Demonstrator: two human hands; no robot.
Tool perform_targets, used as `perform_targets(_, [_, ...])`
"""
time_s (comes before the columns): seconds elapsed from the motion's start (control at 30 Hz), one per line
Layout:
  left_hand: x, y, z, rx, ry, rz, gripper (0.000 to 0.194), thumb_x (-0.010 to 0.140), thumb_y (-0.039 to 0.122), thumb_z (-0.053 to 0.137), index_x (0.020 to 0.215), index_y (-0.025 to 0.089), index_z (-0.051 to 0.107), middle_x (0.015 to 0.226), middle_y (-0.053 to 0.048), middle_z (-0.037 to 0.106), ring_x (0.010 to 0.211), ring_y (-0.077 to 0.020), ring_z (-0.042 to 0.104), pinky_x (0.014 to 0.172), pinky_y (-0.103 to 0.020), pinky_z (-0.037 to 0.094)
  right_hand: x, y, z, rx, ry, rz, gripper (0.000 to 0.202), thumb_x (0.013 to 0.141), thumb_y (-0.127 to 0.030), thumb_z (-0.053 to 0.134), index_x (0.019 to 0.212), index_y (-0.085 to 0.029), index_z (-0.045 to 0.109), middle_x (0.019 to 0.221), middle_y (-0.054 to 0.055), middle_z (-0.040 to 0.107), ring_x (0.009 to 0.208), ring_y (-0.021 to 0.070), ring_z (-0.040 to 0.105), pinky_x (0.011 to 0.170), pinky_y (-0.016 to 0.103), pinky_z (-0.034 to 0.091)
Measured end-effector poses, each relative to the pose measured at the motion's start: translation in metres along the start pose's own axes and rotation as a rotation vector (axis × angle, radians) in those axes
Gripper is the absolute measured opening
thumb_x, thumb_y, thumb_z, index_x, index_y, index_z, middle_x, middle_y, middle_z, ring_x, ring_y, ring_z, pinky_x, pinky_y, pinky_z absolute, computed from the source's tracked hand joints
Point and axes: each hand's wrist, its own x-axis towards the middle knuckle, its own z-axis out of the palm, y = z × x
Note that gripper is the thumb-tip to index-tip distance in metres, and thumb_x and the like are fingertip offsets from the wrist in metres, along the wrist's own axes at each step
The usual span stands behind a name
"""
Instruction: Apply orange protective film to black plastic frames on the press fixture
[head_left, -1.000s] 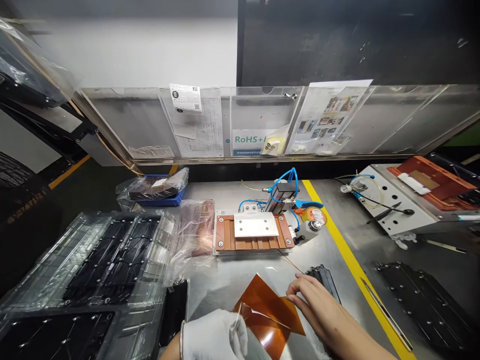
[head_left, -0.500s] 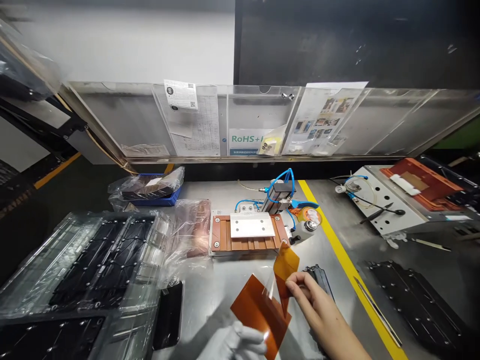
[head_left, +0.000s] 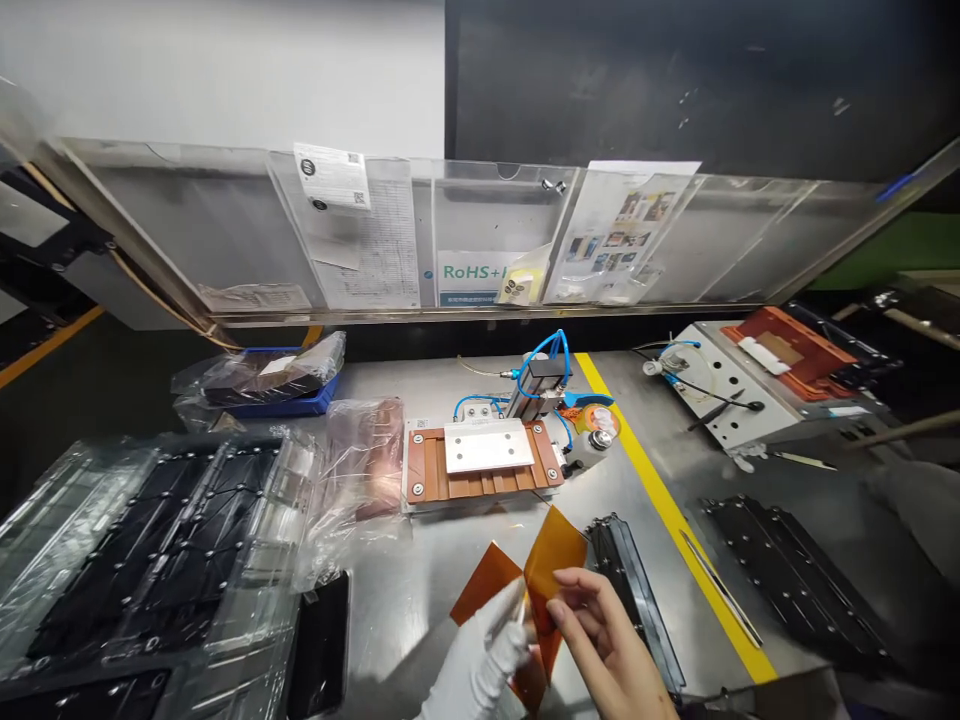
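My bare right hand (head_left: 607, 640) pinches an upright, bent piece of amber translucent film (head_left: 556, 550) between thumb and fingers. My left hand (head_left: 484, 650), in a white glove, has its fingers closed at the left edge of that same film. Behind and below the glove shows a second, flat amber sheet (head_left: 484, 580), partly covered by my left hand. Just right of my right hand, a long black molded part (head_left: 634, 590) lies on the metal bench. Beyond the film stands a fixture (head_left: 487, 465) with a brown base and a white plate on top.
Plastic trays holding black parts (head_left: 165, 540) fill the left, with a black phone-like slab (head_left: 319, 640) beside them. A copper-coloured pack in clear wrap (head_left: 367, 460) touches the fixture's left side. Right of the yellow line (head_left: 660, 490) are tweezers (head_left: 720, 590) and another black part (head_left: 795, 580).
My left hand has risen from the flat sheet to the edge of the film in my right hand. The upright film has turned and shows wider. The view has shifted slightly right.
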Motion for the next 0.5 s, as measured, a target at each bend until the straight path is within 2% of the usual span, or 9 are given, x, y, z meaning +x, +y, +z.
perform_targets(0.07, [-0.004, 0.002, 0.009, 0.034, 0.002, 0.013, 0.073, 0.068, 0.069, 0.067, 0.116, 0.014, 0.065, 0.101, -0.014, 0.063, 0.088, -0.022, 0.059, 0.078, -0.032, 0.049, -0.005, 0.003, -0.001, -0.006, 0.038, 0.009, 0.04, 0.088, -0.052, 0.054, 0.11, -0.02, 0.051, 0.096, 0.005, 0.059, 0.095, 0.0128, 0.061, 0.082, 0.018, 0.048])
perform_targets(0.13, [-0.009, 0.008, 0.016, 0.057, -0.033, -0.023, 0.061, 0.076, 0.067, 0.061, 0.099, 0.011, 0.068, 0.082, -0.01, 0.061, 0.074, -0.0172, 0.056, 0.071, -0.029, 0.047, -0.009, 0.007, -0.003, -0.02, 0.039, 0.028, 0.04, 0.088, -0.052, 0.054, 0.11, -0.019, 0.051, 0.102, 0.007, 0.06, 0.099, 0.0141, 0.061, 0.084, 0.019, 0.049])
perform_targets(0.2, [-0.013, 0.013, 0.02, 0.104, -0.055, -0.046, 0.058, 0.081, 0.066, 0.053, 0.091, 0.011, 0.067, 0.078, -0.008, 0.059, 0.068, -0.0147, 0.054, 0.067, -0.027, 0.046, -0.012, 0.01, -0.01, -0.033, -0.01, 0.041, 0.039, 0.088, -0.05, 0.055, 0.111, -0.019, 0.05, 0.109, 0.01, 0.06, 0.105, 0.0158, 0.061, 0.088, 0.02, 0.049])
perform_targets(0.27, [-0.015, 0.015, 0.022, 0.174, -0.019, -0.037, 0.058, 0.083, 0.067, 0.051, 0.089, 0.011, 0.066, 0.081, -0.008, 0.06, 0.069, -0.0145, 0.054, 0.066, -0.026, 0.045, -0.016, 0.01, -0.02, -0.022, -0.043, 0.044, 0.037, 0.087, -0.047, 0.058, 0.11, -0.019, 0.05, 0.111, 0.01, 0.061, 0.105, 0.0167, 0.062, 0.09, 0.021, 0.05])
perform_targets(0.37, [-0.016, 0.015, 0.021, 0.208, 0.061, -0.026, 0.065, 0.074, 0.075, 0.053, 0.084, 0.012, 0.064, 0.077, -0.008, 0.061, 0.068, -0.0159, 0.055, 0.068, -0.028, 0.046, -0.022, 0.004, -0.046, 0.05, 0.104, 0.056, 0.038, 0.081, -0.046, 0.066, 0.103, -0.02, 0.049, 0.094, 0.005, 0.064, 0.09, 0.0149, 0.066, 0.082, 0.02, 0.053])
perform_targets(0.43, [-0.018, 0.015, 0.019, 0.252, 0.104, 0.01, 0.066, 0.072, 0.078, 0.053, 0.077, 0.012, 0.062, 0.073, -0.008, 0.06, 0.067, -0.0163, 0.054, 0.068, -0.029, 0.046, -0.028, -0.001, -0.071, 0.111, 0.206, 0.078, 0.044, 0.074, -0.045, 0.073, 0.1, -0.02, 0.047, 0.085, 0.002, 0.064, 0.081, 0.0136, 0.066, 0.076, 0.019, 0.054])
perform_targets(0.5, [-0.02, 0.018, 0.017, 0.346, 0.118, 0.062, 0.062, 0.076, 0.074, 0.051, 0.071, 0.013, 0.06, 0.072, -0.008, 0.058, 0.067, -0.0158, 0.052, 0.068, -0.028, 0.045, -0.034, -0.005, -0.102, 0.164, 0.253, 0.093, 0.051, 0.067, -0.043, 0.079, 0.1, -0.02, 0.047, 0.082, 0.0, 0.065, 0.08, 0.0129, 0.066, 0.075, 0.018, 0.054])
